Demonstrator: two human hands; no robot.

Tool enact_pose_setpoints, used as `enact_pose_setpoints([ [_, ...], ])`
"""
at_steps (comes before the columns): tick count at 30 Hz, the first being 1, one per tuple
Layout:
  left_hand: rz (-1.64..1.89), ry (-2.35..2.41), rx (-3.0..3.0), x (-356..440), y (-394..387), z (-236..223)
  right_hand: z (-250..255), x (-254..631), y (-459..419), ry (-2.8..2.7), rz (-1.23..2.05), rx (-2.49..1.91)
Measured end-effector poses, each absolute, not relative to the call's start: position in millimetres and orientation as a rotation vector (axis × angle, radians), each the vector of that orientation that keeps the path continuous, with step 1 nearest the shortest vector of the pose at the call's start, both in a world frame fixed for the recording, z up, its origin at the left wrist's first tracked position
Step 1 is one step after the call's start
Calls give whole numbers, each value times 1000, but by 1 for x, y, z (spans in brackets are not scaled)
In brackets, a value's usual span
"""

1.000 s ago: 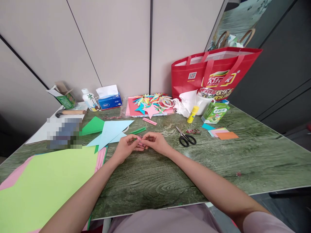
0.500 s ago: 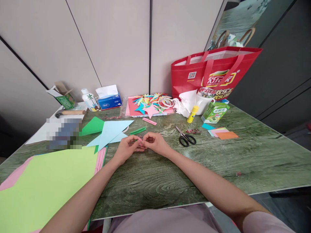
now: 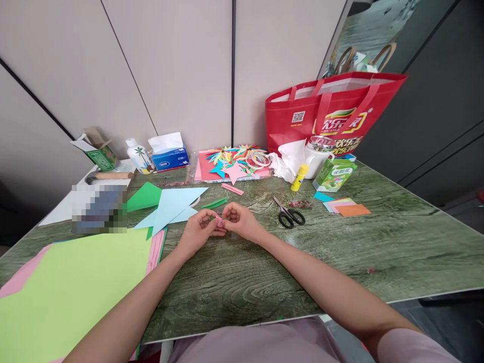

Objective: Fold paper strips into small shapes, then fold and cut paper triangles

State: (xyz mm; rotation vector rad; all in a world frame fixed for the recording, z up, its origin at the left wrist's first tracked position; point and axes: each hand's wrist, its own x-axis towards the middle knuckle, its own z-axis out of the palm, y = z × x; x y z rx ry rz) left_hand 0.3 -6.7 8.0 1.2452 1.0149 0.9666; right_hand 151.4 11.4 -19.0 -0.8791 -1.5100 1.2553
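A small piece of pink paper (image 3: pixel 219 222) is pinched between my two hands above the table, mostly covered by fingers. My left hand (image 3: pixel 197 231) is closed on its left side. From the right, my right hand (image 3: pixel 242 222) grips the same paper with thumb and fingertips. Just beyond the hands lie a folded green paper strip (image 3: pixel 214 203) and a folded pink paper strip (image 3: pixel 232 189). Black-handled scissors (image 3: pixel 290 216) rest to the right of my right hand. Light blue paper pieces (image 3: pixel 177 201) lie left of my left hand.
Large yellow-green sheets (image 3: pixel 83 282) cover the table's left front. Along the back stand a tissue box (image 3: pixel 170 159), a white bottle (image 3: pixel 139 157), paper stars (image 3: pixel 234 171), a glue stick (image 3: pixel 300 178), a green carton (image 3: pixel 333 175) and a red bag (image 3: pixel 291 121). Small coloured papers (image 3: pixel 353 210) lie right.
Both hands stay in nearly the same place on the pink paper. My right hand's fingers have shifted and lifted slightly, and a little more pink shows between the hands.
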Motion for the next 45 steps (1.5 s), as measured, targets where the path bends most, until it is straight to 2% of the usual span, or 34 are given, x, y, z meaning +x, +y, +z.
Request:
enact_pose_setpoints([
  [26, 1029, 1034, 1200, -1, -5, 9, -20, 155, 15, -1421, 1417, -777],
  [45, 1078, 1054, 1331, 3, -9, 8, -18, 151, 13, -1230, 1442, -901],
])
